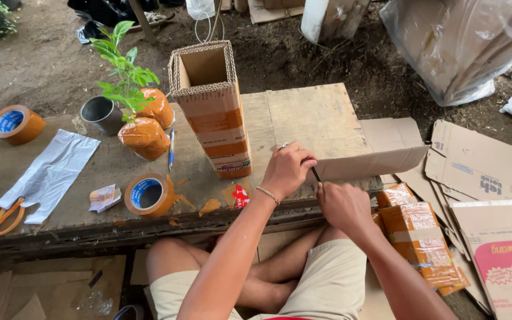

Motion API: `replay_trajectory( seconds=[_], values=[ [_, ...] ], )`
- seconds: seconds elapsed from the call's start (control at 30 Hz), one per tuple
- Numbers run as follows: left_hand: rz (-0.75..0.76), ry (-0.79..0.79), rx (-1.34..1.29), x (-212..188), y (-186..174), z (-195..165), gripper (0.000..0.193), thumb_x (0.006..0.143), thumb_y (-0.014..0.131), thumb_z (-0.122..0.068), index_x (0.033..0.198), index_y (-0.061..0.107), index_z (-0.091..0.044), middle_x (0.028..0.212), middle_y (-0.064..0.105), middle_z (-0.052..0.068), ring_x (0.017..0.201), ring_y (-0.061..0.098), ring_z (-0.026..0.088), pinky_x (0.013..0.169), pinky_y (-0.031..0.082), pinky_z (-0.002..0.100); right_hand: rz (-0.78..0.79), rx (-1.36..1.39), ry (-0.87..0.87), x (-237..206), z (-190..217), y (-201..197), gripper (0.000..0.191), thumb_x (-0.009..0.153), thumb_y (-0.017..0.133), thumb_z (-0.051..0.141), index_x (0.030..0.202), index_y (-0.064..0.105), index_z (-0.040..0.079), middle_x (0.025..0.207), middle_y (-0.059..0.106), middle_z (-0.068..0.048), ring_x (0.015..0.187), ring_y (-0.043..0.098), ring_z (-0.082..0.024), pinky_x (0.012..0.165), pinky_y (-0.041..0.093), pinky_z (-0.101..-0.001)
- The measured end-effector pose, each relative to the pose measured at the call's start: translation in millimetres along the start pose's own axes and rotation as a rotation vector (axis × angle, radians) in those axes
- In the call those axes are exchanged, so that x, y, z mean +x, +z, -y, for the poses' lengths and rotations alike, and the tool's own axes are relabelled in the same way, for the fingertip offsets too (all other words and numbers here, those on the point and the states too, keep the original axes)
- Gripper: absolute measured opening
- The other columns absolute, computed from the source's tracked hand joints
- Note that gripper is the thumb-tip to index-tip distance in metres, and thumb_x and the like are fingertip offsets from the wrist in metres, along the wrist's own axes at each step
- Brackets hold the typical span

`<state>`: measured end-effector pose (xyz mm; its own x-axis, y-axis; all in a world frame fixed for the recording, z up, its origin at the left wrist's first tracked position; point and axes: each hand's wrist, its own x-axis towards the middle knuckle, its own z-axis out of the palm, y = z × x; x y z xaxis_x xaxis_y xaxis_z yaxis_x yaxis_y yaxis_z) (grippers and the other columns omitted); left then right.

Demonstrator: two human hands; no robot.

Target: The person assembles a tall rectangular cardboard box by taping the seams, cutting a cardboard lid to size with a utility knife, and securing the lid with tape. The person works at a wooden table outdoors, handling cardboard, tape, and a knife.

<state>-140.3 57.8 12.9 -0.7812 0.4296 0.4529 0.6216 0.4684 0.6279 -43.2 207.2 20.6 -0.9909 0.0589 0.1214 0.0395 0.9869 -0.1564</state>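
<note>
Far left on the bench [60, 222] we've got orange scissors [1, 216] near the front edge, a white bag [51, 172] laid flat, and a tape roll [16, 124] further back. Next over there's a metal cup [102, 114], two seedlings [143, 127] with their roots wrapped in orange tape, a pen [172, 148], and a second tape roll [147, 194] right at the near edge, handy to grab. The tall box [211, 106] stands upright and open-topped, mid-bench.

Our left hand [287, 170] is pressed down, fingers curled, on a flat cardboard sheet [380, 151], pinning it so it won't slide. The right hand [342, 204] is closed round a thin dark tool [316, 173], probably a blade, its tip on the sheet just beside the left hand. Taped parcels [419, 237] and loose cardboard [481, 166] sit on the ground to the right.
</note>
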Motion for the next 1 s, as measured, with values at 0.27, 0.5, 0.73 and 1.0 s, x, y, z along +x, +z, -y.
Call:
replay_trajectory(
  seconds=[0.27,0.5,0.73,1.0],
  values=[
    [0.057,0.002,0.093,6,2,0,0.015,0.083,0.076,-0.029,0.086,0.075,-0.014,0.094,0.071,0.005,0.094,0.068,0.026,0.089,0.047,0.045,0.062,-0.008,-0.006,36,3,26,0.031,0.096,0.054,0.029,0.079,0.07,0.01,0.073,0.071,-0.021,0.069,0.071,-0.042,0.062,0.056,-0.0534],
    [0.11,-0.027,0.18,19,9,4,0.018,0.085,0.076,-0.03,0.087,0.073,-0.012,0.093,0.071,0.007,0.089,0.069,0.028,0.087,0.049,0.045,0.061,0.042,0.032,8,-1,54,0.04,0.104,0.048,0.03,0.075,0.065,0.007,0.067,0.069,-0.023,0.061,0.07,-0.041,0.057,0.056,-0.0523],
    [0.125,-0.008,0.148,21,6,10,0.02,0.082,0.079,-0.028,0.088,0.074,-0.01,0.094,0.07,0.01,0.092,0.069,0.03,0.086,0.053,0.044,0.043,0.037,0.003,-14,-7,66,0.028,0.098,0.051,0.022,0.079,0.064,0.006,0.067,0.069,-0.023,0.063,0.07,-0.043,0.057,0.055,-0.0531],
    [0.265,0.01,0.287,28,6,11,0.021,0.082,0.08,-0.027,0.084,0.073,-0.006,0.094,0.068,0.012,0.095,0.069,0.033,0.086,0.053,0.046,0.069,-0.052,-0.05,17,-14,61,0.033,0.096,0.054,0.022,0.071,0.069,0.008,0.069,0.07,-0.022,0.063,0.071,-0.041,0.056,0.057,-0.0514]
  ],
)
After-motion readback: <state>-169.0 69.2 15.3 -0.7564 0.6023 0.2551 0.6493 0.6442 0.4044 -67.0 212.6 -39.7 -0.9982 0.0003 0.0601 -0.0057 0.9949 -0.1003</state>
